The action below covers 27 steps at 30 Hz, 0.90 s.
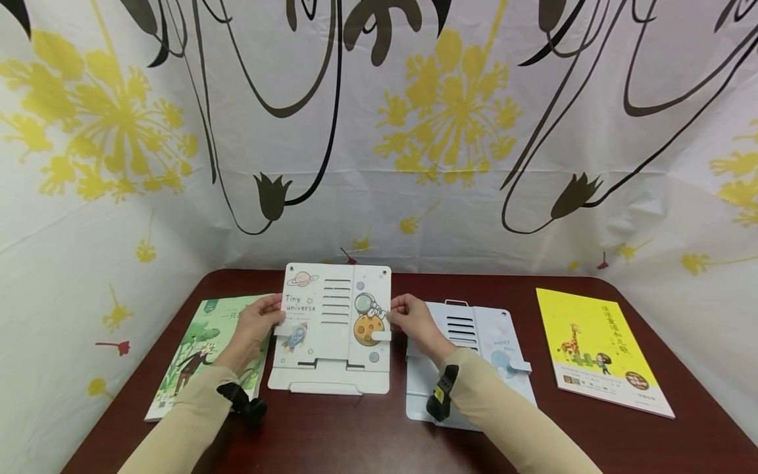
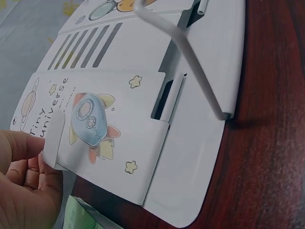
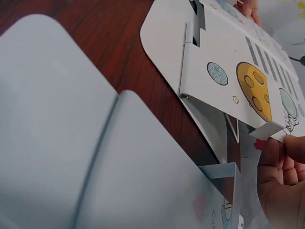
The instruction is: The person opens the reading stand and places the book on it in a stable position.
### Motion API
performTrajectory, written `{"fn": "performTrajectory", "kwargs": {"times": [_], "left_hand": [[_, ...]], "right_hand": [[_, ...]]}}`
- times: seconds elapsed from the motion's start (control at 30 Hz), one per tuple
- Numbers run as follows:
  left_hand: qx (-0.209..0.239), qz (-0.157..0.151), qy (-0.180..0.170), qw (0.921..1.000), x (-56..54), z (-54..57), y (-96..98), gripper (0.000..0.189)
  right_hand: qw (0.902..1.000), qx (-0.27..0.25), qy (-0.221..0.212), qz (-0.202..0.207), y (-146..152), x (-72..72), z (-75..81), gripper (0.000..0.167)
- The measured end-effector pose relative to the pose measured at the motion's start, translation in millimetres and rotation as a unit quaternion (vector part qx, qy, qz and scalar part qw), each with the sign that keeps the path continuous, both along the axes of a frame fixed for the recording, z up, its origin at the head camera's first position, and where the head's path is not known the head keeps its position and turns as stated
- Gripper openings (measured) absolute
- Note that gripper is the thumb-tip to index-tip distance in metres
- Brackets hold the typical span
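A white bookstand [image 1: 336, 309] printed with "Tiny universe", a rocket and an astronaut stands tilted up on its flat base, slotted panel facing me. My left hand [image 1: 258, 322] pinches its left edge, thumb in front by the side clip [image 2: 55, 136] and fingers behind. On the opposite edge my right hand [image 1: 417, 322] grips near the other clip [image 3: 268, 129], just beside the printed yellow planet. A wire lip [image 2: 190, 55] juts out at the base's front. Beneath my right forearm lies a pale blue bookstand [image 1: 515, 336], partly hidden by the sleeve.
Under my left forearm is a green picture book [image 1: 204, 336], partly covered. A yellow book [image 1: 598, 349] lies at the right of the dark red wooden table [image 1: 331, 441]. Patterned white cloth [image 1: 379, 151] hangs behind and along both sides.
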<state>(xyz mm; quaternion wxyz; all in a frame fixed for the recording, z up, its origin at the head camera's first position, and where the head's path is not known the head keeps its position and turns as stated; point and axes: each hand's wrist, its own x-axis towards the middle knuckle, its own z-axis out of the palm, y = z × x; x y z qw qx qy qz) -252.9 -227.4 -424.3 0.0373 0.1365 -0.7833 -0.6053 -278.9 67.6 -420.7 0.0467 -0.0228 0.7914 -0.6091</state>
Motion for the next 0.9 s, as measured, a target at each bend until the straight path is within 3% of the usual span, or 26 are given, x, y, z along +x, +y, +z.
{"fn": "performTrajectory", "kwargs": {"times": [0.33, 0.53, 0.9], "left_hand": [[0.028, 0.003, 0.02, 0.9994, 7.7, 4.2, -0.2, 0.043], [0.039, 0.007, 0.008, 0.9992, 8.8, 8.1, -0.1, 0.043], [0.052, -0.023, 0.005, 0.9984, 11.1, 12.7, -5.2, 0.045]], "right_hand": [[0.9999, -0.01, 0.008, 0.006, 1, 8.5, 5.5, 0.014], [0.9997, -0.014, 0.019, 0.006, 1, 11.7, 6.8, 0.015], [0.9982, -0.014, 0.056, 0.019, 3, 18.2, 6.7, 0.014]]}}
